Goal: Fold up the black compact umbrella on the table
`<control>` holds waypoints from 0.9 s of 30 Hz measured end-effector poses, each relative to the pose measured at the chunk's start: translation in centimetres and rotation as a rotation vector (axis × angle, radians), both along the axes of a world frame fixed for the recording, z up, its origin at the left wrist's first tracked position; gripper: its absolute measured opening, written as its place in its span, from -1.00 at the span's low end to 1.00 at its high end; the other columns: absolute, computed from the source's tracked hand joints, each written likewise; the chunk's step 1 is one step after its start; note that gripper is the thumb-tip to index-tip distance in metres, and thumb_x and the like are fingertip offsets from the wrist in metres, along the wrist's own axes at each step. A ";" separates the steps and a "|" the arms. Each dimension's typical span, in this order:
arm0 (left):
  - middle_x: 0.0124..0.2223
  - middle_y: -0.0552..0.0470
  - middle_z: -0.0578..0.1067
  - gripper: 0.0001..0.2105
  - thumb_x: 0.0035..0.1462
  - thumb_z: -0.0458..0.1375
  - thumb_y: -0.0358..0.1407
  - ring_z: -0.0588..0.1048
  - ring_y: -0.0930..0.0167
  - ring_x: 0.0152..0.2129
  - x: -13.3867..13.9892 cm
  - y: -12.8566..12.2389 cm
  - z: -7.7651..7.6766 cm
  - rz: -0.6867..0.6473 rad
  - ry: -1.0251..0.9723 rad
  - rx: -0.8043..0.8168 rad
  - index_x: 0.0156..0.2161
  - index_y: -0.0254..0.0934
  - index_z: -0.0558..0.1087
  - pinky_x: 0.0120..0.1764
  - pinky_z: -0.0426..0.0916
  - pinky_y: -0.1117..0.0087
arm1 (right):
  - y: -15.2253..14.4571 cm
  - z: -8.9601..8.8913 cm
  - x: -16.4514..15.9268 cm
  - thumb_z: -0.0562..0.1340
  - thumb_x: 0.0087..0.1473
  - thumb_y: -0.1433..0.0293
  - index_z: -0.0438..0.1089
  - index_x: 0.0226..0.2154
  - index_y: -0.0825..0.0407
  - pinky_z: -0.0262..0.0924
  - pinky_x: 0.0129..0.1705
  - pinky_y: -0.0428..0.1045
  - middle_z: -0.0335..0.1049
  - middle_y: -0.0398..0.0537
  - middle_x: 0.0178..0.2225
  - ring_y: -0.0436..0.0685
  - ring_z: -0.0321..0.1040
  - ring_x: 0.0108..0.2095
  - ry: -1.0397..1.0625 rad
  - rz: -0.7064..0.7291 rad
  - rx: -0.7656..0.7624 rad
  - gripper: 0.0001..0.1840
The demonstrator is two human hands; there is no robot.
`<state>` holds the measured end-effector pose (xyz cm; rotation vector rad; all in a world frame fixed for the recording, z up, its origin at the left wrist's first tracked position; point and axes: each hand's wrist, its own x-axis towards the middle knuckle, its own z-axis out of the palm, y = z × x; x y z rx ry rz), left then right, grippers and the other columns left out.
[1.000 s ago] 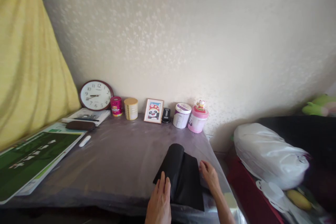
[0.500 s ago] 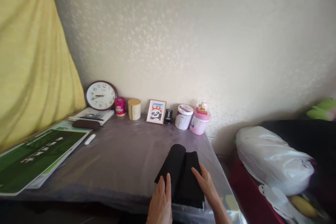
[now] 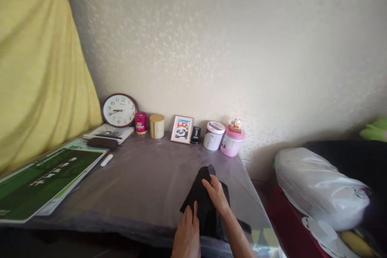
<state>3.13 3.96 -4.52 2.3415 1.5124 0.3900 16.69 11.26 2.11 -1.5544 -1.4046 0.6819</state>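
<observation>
A folded piece of black cloth point(image 3: 196, 193), perhaps a garment, lies near the front right of the table. My left hand point(image 3: 188, 229) rests on its near left part, fingers stretched out and flat. Higher up, my right hand point(image 3: 216, 191) is closed on a fold near the cloth's far end, where a small flap sticks up. The right forearm crosses over the cloth and hides part of it. Another dark end of fabric shows right of that forearm, at the table's edge.
Along the wall stand a clock point(image 3: 119, 110), a magenta tin point(image 3: 140, 123), a yellow-lidded can point(image 3: 157, 126), a panda picture frame point(image 3: 182, 129) and two tubs point(image 3: 214, 136). Green boards point(image 3: 57, 177) lie at left. Right of the table sits a white plastic bag point(image 3: 317, 187).
My right hand has moved from the cloth's right edge up and left onto its far part, folding the right portion over. The left hand stays nearly in place.
</observation>
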 end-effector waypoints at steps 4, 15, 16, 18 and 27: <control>0.21 -0.35 0.10 -0.29 -0.13 -0.04 -0.54 0.22 0.17 0.09 0.0 -0.1 0.0 0.004 0.010 0.013 0.22 -0.42 -0.04 0.03 0.23 0.23 | 1.1 -1.3 -0.6 0.12 -0.02 0.22 0.36 -0.24 0.04 0.24 -0.40 -0.04 0.42 -0.11 -0.47 0.10 0.35 -0.43 -0.045 -0.007 -0.035 -0.68; 0.22 -0.27 0.11 -0.35 -0.05 -0.04 -0.43 0.16 0.28 0.14 -1.5 0.0 0.1 -0.053 -0.060 0.050 0.20 -0.48 -0.03 0.09 0.17 0.30 | 1.9 -1.3 -1.3 0.18 -0.07 0.36 0.32 -0.17 0.06 0.23 -0.42 -0.06 0.44 -0.08 -0.49 0.10 0.40 -0.44 -0.258 -0.057 -0.139 -0.67; 0.21 -0.27 0.13 -0.36 -0.04 -0.03 -0.41 0.17 0.29 0.13 -1.8 0.0 -0.1 -0.068 -0.061 0.068 0.20 -0.48 -0.04 0.09 0.18 0.31 | 1.8 -1.2 -1.4 0.17 -0.06 0.36 0.31 -0.15 0.06 0.23 -0.45 -0.07 0.44 -0.09 -0.49 0.09 0.40 -0.45 -0.230 -0.044 -0.162 -0.65; 0.18 -0.27 0.20 -0.39 -0.01 -0.02 -0.36 0.24 0.28 0.09 -2.4 -0.1 -0.8 -0.063 -0.056 0.114 0.19 -0.47 -0.01 0.06 0.23 0.31 | 1.6 -0.8 -1.6 0.14 -0.04 0.34 0.25 -0.11 0.07 0.21 -0.54 -0.10 0.43 -0.12 -0.51 0.06 0.39 -0.51 -0.130 0.011 -0.235 -0.62; 0.09 -0.13 0.30 -0.59 0.05 0.04 -0.24 0.32 0.25 0.01 -1.4 -0.2 1.5 -0.028 -0.094 0.382 0.04 -0.25 0.25 0.02 0.27 0.24 | 0.9 0.5 -2.1 0.02 0.06 0.23 0.31 -0.41 0.07 0.14 -0.61 -0.18 0.50 -0.06 -0.46 -0.05 0.37 -0.59 0.035 0.301 -0.339 -0.72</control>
